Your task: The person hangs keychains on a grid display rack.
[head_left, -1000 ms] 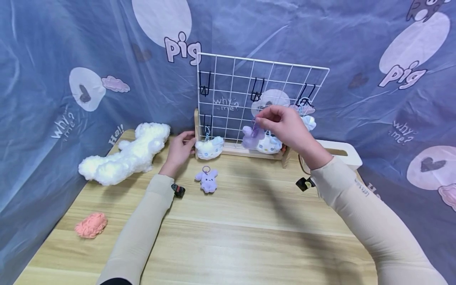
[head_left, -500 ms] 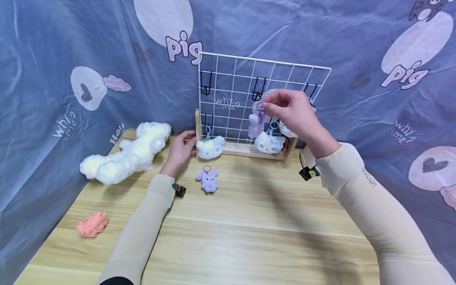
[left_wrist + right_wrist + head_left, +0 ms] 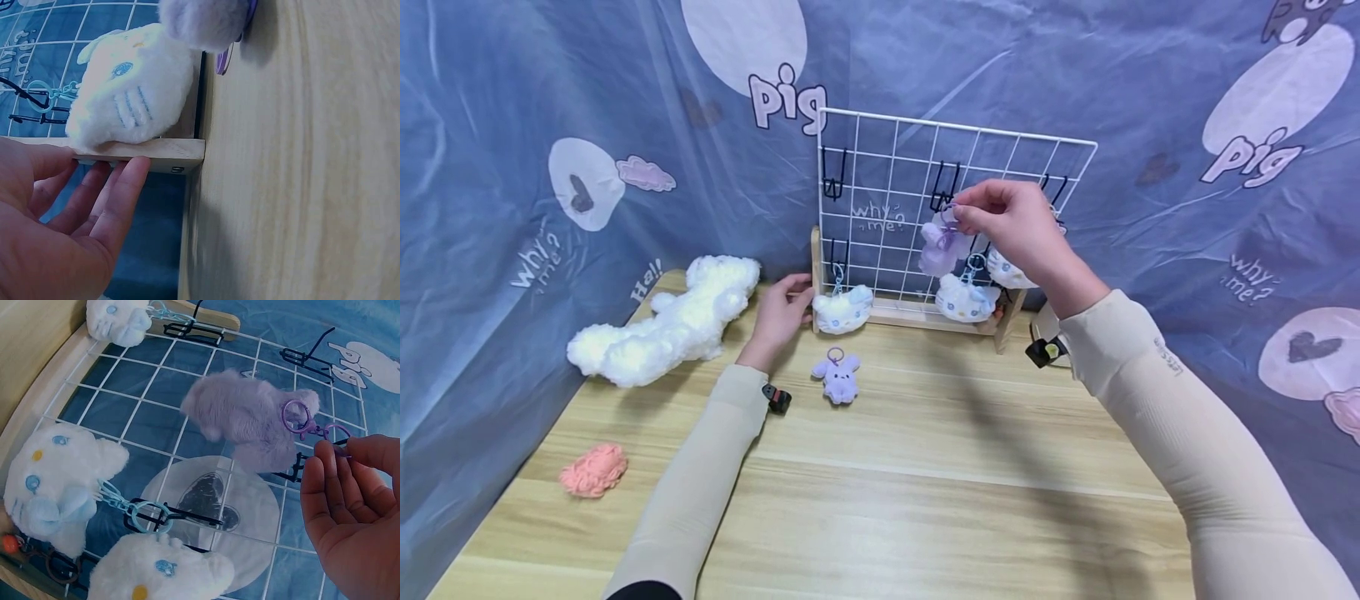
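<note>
My right hand pinches the purple ring of a fluffy lilac plush keychain, which dangles in front of the white wire grid rack. Close by its fingertips is the middle upper black hook. In the right wrist view the plush hangs by its purple clasp. My left hand touches the rack's left wooden post; the left wrist view shows its fingertips along the outer face. White cat plush keychains hang lower left, lower middle and behind my right hand.
A lilac bunny keychain lies on the wooden table before the rack. At left are a white fluffy plush and a coral yarn bundle. Another black hook sits upper left. A blue printed curtain stands behind.
My right hand has risen with the lilac keychain from low on the grid to beside the middle upper hook. The left hand stays at the post.
</note>
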`<control>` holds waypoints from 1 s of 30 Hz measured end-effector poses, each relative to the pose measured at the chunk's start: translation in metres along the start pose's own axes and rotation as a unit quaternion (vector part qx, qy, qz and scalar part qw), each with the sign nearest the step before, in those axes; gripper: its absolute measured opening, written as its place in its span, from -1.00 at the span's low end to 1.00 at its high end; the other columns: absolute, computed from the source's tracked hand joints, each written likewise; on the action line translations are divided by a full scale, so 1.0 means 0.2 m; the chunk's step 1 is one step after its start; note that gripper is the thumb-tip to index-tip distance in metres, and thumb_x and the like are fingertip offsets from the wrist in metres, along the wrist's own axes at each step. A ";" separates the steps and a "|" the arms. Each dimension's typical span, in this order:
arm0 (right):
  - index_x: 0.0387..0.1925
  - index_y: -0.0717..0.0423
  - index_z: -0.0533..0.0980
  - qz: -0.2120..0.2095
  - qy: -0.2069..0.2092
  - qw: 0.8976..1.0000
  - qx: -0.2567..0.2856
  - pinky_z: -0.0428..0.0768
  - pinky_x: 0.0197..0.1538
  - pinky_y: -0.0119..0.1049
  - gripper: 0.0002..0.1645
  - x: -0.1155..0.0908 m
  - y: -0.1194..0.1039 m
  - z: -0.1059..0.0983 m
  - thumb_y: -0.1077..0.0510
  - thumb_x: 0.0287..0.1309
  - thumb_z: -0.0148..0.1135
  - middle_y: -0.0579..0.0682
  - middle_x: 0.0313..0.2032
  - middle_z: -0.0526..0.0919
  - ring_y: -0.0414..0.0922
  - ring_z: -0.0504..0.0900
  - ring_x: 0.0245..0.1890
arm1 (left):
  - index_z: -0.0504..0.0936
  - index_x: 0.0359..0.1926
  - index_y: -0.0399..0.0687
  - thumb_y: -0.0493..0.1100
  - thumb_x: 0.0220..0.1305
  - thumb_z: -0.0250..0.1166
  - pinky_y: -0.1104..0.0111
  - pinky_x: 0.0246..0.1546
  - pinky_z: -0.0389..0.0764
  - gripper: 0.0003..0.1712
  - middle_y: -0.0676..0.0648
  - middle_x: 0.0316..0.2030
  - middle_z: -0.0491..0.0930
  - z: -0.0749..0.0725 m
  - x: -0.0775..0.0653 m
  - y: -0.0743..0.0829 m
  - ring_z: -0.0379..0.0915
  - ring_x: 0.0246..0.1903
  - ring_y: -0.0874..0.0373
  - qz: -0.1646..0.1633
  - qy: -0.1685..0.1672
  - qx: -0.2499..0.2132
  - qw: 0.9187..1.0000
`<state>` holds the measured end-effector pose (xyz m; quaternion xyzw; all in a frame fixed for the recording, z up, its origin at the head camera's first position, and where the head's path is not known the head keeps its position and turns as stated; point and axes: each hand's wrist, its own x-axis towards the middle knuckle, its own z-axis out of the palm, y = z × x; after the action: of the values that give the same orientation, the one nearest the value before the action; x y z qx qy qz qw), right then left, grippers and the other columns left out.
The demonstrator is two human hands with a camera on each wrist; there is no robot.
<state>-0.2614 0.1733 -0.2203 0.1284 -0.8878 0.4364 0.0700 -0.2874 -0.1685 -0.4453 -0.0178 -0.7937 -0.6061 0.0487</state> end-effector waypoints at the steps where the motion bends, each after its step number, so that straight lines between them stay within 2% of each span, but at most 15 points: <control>1: 0.12 0.19 0.77 0.001 0.000 1.000 0.003 0.80 -0.07 -0.48 -0.70 0.00 0.00 0.00 0.08 0.55 0.44 -0.25 -0.30 0.85 -0.29 0.78 -0.25 | 0.53 0.55 -0.24 -0.22 0.73 0.21 -0.14 0.19 0.92 -0.50 -0.41 0.31 0.62 0.00 0.00 0.00 0.69 0.10 -0.27 0.000 0.001 0.000 1.000; 5: 0.10 0.23 0.76 0.003 -0.002 1.000 0.020 0.85 -0.03 -0.43 -0.72 0.02 0.02 0.02 0.12 0.56 0.42 -0.22 -0.30 0.86 -0.27 0.80 -0.24 | 0.53 0.55 -0.24 -0.22 0.74 0.20 -0.14 0.19 0.92 -0.50 -0.41 0.31 0.62 0.00 0.00 0.00 0.70 0.10 -0.26 0.001 0.002 0.002 1.000; 10: 0.08 0.23 0.75 0.016 0.003 0.999 0.037 0.85 -0.09 -0.50 -0.75 0.04 0.03 0.04 0.15 0.55 0.41 -0.18 -0.25 0.85 -0.22 0.82 -0.22 | 0.53 0.55 -0.24 -0.22 0.74 0.20 -0.12 0.17 0.93 -0.51 -0.41 0.31 0.63 0.00 0.01 0.00 0.70 0.09 -0.22 0.003 0.001 0.004 1.000; 20: 0.03 0.21 0.75 0.035 0.026 0.997 0.064 0.86 -0.13 -0.48 -0.79 0.09 0.08 0.08 0.15 0.52 0.42 -0.18 -0.28 0.82 -0.25 0.78 -0.28 | 0.54 0.54 -0.24 -0.22 0.73 0.21 -0.11 0.16 0.93 -0.51 -0.41 0.31 0.63 -0.01 0.01 -0.01 0.71 0.12 -0.28 -0.002 -0.001 -0.003 1.000; 25: 0.01 0.18 0.75 0.044 0.037 0.997 0.056 0.90 -0.07 -0.39 -0.80 0.11 0.09 0.09 0.14 0.53 0.39 -0.19 -0.29 0.81 -0.24 0.79 -0.28 | 0.56 0.53 -0.24 -0.22 0.72 0.22 -0.06 0.11 0.96 -0.51 -0.40 0.29 0.65 0.00 0.01 -0.01 0.71 0.06 -0.20 0.003 0.001 0.001 1.000; 30: -0.03 0.09 0.76 0.062 0.045 0.996 0.043 0.86 -0.10 -0.42 -0.85 0.13 0.08 0.10 0.11 0.53 0.41 -0.21 -0.30 0.79 -0.24 0.78 -0.26 | 0.56 0.52 -0.25 -0.22 0.72 0.23 -0.06 0.09 0.96 -0.52 -0.41 0.28 0.66 0.00 0.01 0.00 0.71 0.06 -0.21 0.003 0.001 -0.002 1.000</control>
<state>-0.2910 0.1621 -0.2384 0.0560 -0.8704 0.4830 0.0774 -0.2890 -0.1686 -0.4457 -0.0195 -0.7922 -0.6078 0.0511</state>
